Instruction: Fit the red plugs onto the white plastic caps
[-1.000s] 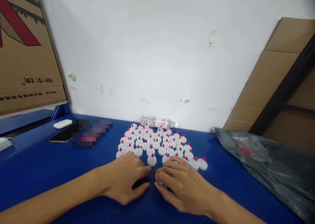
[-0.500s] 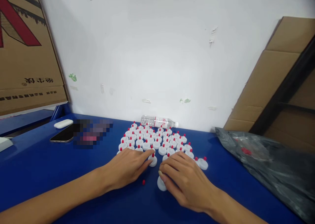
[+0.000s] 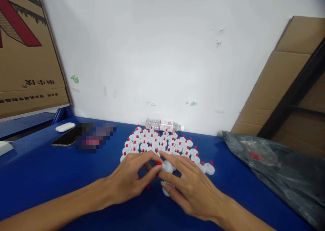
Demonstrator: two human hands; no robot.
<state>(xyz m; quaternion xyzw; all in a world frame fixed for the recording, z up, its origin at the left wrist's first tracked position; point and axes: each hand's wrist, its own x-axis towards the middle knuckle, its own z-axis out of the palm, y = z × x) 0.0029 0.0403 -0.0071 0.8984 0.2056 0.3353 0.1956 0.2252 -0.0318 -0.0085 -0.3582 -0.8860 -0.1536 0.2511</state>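
The left hand [image 3: 133,172] pinches the small red tip [image 3: 159,163] between thumb and forefinger; the right hand [image 3: 190,180], half curled, holds between its fingers the white cap [image 3: 168,167], its nozzle against this tip, above the blue desk [image 3: 86,166]; the cap is probably light, stiff and slightly slippery, so the rim seems best to grip; it looks round and milky; a loose red piece [image 3: 148,187] lies nearby.
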